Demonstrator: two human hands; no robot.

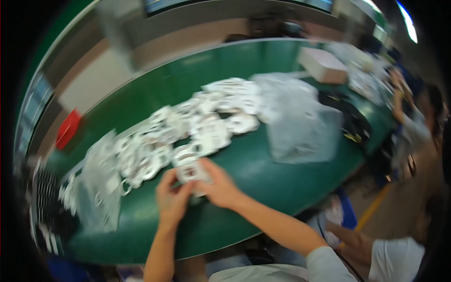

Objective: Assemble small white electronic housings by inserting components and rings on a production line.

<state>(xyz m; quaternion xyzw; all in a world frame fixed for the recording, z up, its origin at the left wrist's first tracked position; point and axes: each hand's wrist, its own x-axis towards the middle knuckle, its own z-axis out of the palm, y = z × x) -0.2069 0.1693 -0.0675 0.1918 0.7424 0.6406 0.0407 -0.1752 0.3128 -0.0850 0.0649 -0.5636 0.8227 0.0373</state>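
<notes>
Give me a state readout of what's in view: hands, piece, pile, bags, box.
Left hand: fingers bent, at the white piece
Right hand: closed on the white piece
White piece: held above the table
White pile: loosely heaped
Left clear bag: crumpled, contents unclear
Right clear bag: lying on table, contents unclear
Pale box: on table, open or closed unclear

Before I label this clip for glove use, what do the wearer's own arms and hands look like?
The left hand and right hand are ungloved, both forearms bare. A short, pale sleeve shows on the right. Blur hides finer detail.
</notes>
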